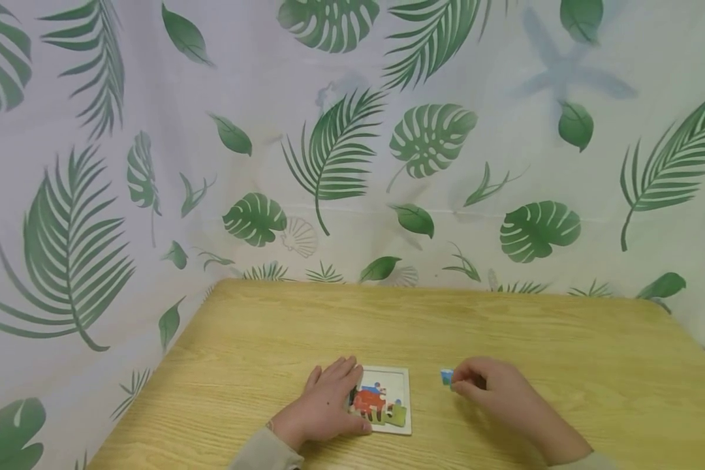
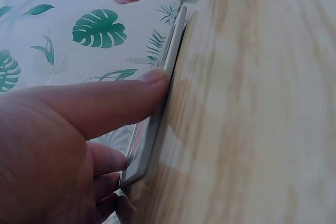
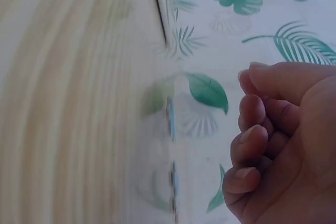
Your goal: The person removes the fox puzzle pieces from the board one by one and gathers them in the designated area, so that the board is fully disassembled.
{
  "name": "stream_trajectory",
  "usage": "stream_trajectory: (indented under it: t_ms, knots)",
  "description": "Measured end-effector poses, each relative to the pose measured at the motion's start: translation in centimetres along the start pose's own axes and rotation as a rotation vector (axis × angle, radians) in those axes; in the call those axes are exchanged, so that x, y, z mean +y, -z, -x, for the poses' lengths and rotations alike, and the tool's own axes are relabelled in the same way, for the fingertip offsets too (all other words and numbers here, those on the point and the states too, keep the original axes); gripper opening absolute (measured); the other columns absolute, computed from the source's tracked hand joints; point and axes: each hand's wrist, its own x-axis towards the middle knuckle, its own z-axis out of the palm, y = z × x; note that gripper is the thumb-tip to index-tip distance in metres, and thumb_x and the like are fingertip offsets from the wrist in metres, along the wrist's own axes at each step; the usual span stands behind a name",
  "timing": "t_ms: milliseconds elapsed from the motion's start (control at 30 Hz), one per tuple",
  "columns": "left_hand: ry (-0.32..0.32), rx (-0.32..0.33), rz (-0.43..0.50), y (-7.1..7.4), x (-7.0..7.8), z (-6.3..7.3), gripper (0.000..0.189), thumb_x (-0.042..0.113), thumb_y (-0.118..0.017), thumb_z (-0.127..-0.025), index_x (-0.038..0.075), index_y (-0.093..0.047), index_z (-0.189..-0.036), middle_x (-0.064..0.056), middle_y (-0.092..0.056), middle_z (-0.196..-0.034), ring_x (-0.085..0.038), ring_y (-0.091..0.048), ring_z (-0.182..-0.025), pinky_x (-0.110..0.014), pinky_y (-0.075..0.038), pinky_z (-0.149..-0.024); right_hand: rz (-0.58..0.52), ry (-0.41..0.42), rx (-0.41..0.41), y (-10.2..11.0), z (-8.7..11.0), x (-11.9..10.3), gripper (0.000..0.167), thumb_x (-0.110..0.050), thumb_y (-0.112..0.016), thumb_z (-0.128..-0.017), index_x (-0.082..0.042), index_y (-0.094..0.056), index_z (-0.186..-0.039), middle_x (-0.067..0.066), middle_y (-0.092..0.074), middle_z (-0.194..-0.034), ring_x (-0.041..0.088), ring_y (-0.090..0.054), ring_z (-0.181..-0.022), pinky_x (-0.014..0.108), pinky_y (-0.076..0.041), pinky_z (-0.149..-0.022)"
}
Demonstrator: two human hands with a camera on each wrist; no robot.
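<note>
A small square jigsaw puzzle in a pale frame point(image 1: 409, 398) lies on the table, partly filled with red, blue and green pieces point(image 1: 369, 401). My left hand point(image 1: 328, 403) rests over its left side, fingers fairly straight toward the back corner. In the left wrist view the thumb point(image 2: 121, 103) lies against the frame's front rim. To the right, my right hand point(image 1: 493, 388) hovers with loosely curled fingers, thumb and index tips close together beside a small blue puzzle piece point(image 1: 446, 376). The right wrist view shows nothing between these fingers; two thin pieces point(image 3: 171, 119) lie on the table.
The wood-grain table point(image 1: 258, 326) extends behind and to both sides of the hands. A white cloth point(image 1: 352, 261) printed with green leaves hangs along the table's back and left edges.
</note>
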Motion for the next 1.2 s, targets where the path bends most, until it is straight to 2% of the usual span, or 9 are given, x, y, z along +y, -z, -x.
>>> stream_trajectory:
  t_ms: [167, 367, 600, 833, 1000, 1200]
  knots:
    - [0.000, 0.005, -0.012, -0.1, -0.1, -0.1, 0.096, 0.051, -0.079, -0.083, 0.008, -0.037, -0.157, -0.010, -0.024, -0.166, -0.029, -0.016, -0.153, -0.063, -0.005, -0.118, 0.016, 0.023, 0.006, -0.9, -0.9, -1.0, 0.011, -0.025, -0.070, -0.097, -0.014, -0.071, -0.098, -0.009, -0.064, -0.087, 0.009, -0.055, -0.077, 0.027, -0.050, -0.069]
    - [0.003, 0.005, -0.012, -0.3, -0.2, 0.0, 0.097, 0.052, -0.079, -0.083, 0.008, -0.036, -0.158, -0.010, -0.023, -0.166, -0.029, -0.015, -0.153, -0.062, -0.004, -0.118, 0.024, 0.040, -0.007, -2.1, -2.0, -2.1, 0.007, -0.024, -0.071, -0.096, -0.017, -0.072, -0.096, -0.010, -0.061, -0.084, 0.009, -0.053, -0.077, 0.027, -0.048, -0.069]
    - [0.001, 0.006, -0.026, -0.4, -0.4, -0.1, 0.097, 0.055, -0.076, -0.084, 0.008, -0.035, -0.158, -0.009, -0.022, -0.167, -0.028, -0.014, -0.154, -0.061, -0.004, -0.119, 0.027, 0.072, -0.098, -4.0, -3.2, -3.6, 0.006, -0.022, -0.072, -0.095, -0.017, -0.071, -0.096, -0.008, -0.056, -0.078, 0.010, -0.050, -0.069, 0.028, -0.044, -0.061]
    - [0.005, 0.008, -0.034, 0.0, -0.6, -0.1, 0.096, 0.054, -0.075, -0.085, 0.008, -0.035, -0.159, -0.009, -0.021, -0.167, -0.028, -0.013, -0.154, -0.061, -0.003, -0.119, 0.021, 0.083, -0.141, -5.9, -5.0, -4.7, 0.004, -0.019, -0.071, -0.095, -0.016, -0.070, -0.096, -0.007, -0.057, -0.075, 0.012, -0.051, -0.067, 0.029, -0.045, -0.061]
    - [0.003, 0.000, -0.036, 0.1, -0.7, -0.1, 0.096, 0.055, -0.074, -0.086, 0.009, -0.033, -0.159, -0.009, -0.020, -0.167, -0.027, -0.012, -0.154, -0.061, -0.003, -0.119, 0.038, 0.063, -0.151, -7.0, -5.9, -5.0, 0.004, -0.019, -0.070, -0.095, -0.015, -0.069, -0.096, -0.006, -0.057, -0.074, 0.012, -0.052, -0.064, 0.031, -0.045, -0.060]
    - [-0.011, -0.005, -0.024, 0.0, -0.6, -0.1, 0.096, 0.055, -0.075, -0.086, 0.009, -0.034, -0.159, -0.009, -0.021, -0.167, -0.027, -0.013, -0.154, -0.062, -0.003, -0.118, 0.085, -0.003, -0.167, -8.1, -6.4, -5.1, 0.011, -0.024, -0.072, -0.093, -0.016, -0.070, -0.100, -0.005, -0.057, -0.073, 0.013, -0.051, -0.063, 0.033, -0.043, -0.059]
